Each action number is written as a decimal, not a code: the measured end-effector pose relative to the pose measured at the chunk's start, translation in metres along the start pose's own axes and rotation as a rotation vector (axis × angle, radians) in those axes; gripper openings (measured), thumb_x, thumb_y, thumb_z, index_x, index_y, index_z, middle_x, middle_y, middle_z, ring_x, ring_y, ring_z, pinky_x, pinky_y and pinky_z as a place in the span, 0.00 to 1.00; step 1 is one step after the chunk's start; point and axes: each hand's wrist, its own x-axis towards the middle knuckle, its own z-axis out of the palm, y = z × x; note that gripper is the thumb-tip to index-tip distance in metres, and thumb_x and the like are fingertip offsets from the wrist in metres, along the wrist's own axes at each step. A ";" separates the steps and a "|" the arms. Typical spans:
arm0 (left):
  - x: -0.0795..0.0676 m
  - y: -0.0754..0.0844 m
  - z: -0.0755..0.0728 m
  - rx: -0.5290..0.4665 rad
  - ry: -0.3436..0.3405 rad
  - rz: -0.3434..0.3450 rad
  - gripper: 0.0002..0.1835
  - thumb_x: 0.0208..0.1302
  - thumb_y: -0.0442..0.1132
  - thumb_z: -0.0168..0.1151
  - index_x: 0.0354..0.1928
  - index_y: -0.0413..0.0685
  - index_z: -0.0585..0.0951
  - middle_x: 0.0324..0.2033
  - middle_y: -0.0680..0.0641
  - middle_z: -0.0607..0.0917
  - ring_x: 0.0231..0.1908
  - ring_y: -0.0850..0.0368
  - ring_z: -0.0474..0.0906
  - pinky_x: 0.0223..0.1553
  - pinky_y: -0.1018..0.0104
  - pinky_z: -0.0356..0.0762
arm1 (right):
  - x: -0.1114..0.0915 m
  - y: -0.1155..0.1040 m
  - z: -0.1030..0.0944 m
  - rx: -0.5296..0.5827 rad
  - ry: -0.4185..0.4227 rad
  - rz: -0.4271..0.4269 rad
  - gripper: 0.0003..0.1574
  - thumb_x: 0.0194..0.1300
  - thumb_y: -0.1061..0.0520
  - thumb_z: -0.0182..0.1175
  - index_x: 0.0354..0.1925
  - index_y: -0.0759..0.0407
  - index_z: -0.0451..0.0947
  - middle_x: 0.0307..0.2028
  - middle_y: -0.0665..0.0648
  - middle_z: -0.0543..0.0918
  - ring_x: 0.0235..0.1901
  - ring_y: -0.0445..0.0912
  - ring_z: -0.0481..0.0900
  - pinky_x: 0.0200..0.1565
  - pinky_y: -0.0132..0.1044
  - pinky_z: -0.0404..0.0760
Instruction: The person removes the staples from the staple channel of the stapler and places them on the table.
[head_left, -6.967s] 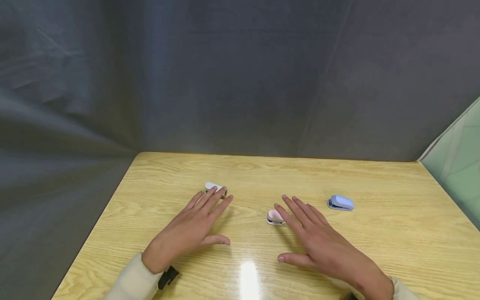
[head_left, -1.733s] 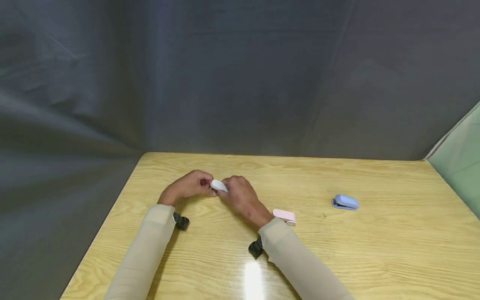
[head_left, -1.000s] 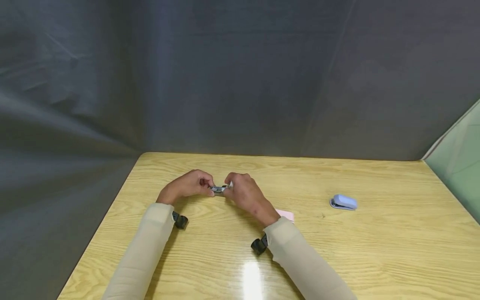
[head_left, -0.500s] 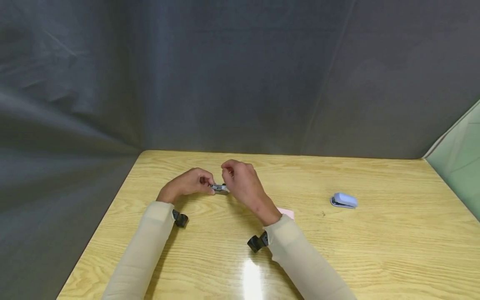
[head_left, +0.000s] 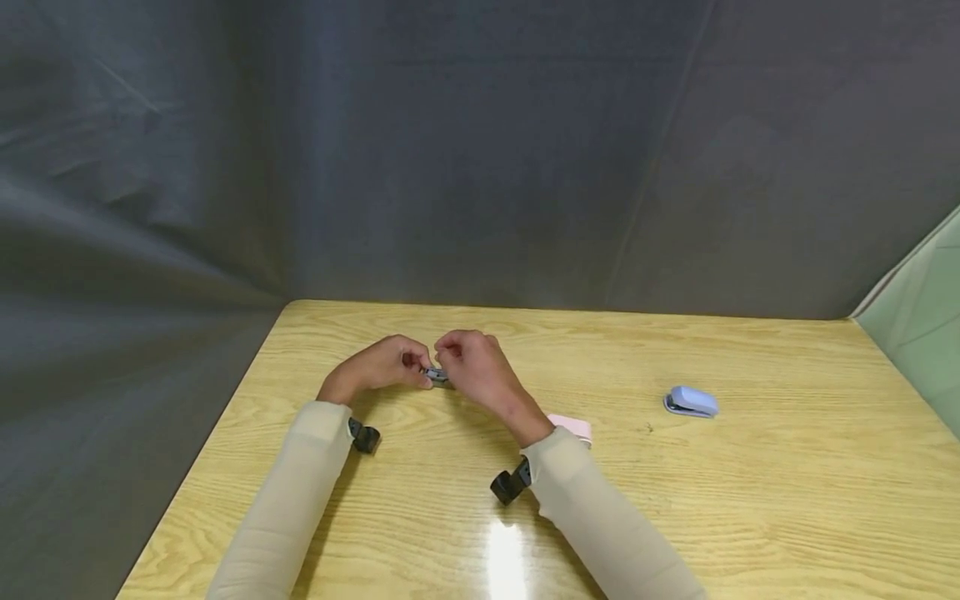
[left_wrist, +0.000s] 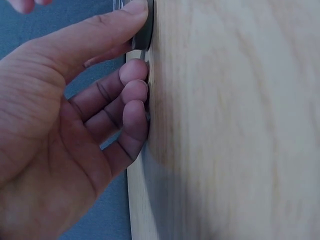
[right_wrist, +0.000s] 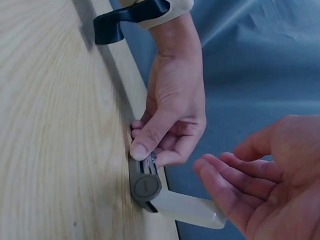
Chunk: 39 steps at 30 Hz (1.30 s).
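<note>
A white mini stapler with a grey base stands unfolded on the tabletop, its white top cover swung far back from the base. My left hand pinches the front end of the base between thumb and fingers, holding it down at the wood. In the left wrist view, the other fingers of the left hand curl beside it, fingertips at the table. My right hand hovers close over the stapler, next to the raised cover. Its fingers are loosely bent, with nothing visible between them.
A pink mini stapler lies beside the right wrist, partly hidden by it. Farther right on the wooden table rests a blue mini stapler. Dark sheeting rises behind the table and along its left side.
From hovering flat, both hands came to the white stapler. Its cover was swung open; the right hand then let go, lifted slightly and moved back left over it. The left hand kept its pinch.
</note>
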 end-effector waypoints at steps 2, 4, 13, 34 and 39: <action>0.000 -0.001 0.000 0.000 0.004 -0.002 0.07 0.63 0.36 0.75 0.32 0.45 0.85 0.25 0.50 0.77 0.28 0.55 0.69 0.34 0.62 0.69 | 0.001 0.001 -0.001 -0.010 -0.017 0.010 0.15 0.77 0.64 0.54 0.51 0.68 0.84 0.42 0.60 0.89 0.19 0.41 0.76 0.26 0.34 0.75; 0.000 -0.001 0.000 -0.007 0.007 -0.006 0.07 0.62 0.35 0.75 0.32 0.44 0.85 0.24 0.49 0.77 0.28 0.55 0.69 0.34 0.62 0.68 | 0.002 0.001 -0.001 -0.007 -0.040 0.030 0.15 0.77 0.64 0.53 0.52 0.69 0.84 0.40 0.61 0.89 0.20 0.41 0.78 0.26 0.34 0.75; 0.001 -0.001 0.000 -0.022 0.005 -0.013 0.05 0.62 0.33 0.75 0.32 0.44 0.86 0.24 0.50 0.78 0.26 0.56 0.68 0.33 0.63 0.68 | 0.007 0.003 0.003 -0.043 -0.115 0.086 0.13 0.76 0.65 0.55 0.44 0.67 0.87 0.27 0.57 0.86 0.18 0.41 0.72 0.26 0.33 0.72; 0.000 -0.001 0.000 -0.006 0.007 -0.037 0.06 0.62 0.34 0.76 0.31 0.47 0.86 0.24 0.52 0.78 0.26 0.57 0.68 0.33 0.63 0.68 | 0.009 0.001 0.020 -0.172 -0.162 0.140 0.26 0.76 0.66 0.53 0.18 0.57 0.74 0.11 0.47 0.61 0.11 0.38 0.55 0.17 0.30 0.56; -0.003 -0.003 -0.002 -0.019 -0.003 -0.034 0.05 0.63 0.32 0.74 0.32 0.47 0.86 0.25 0.51 0.80 0.27 0.56 0.69 0.33 0.63 0.70 | 0.008 0.000 0.027 -0.201 -0.150 0.121 0.31 0.75 0.66 0.54 0.15 0.50 0.60 0.10 0.46 0.57 0.11 0.38 0.50 0.17 0.30 0.54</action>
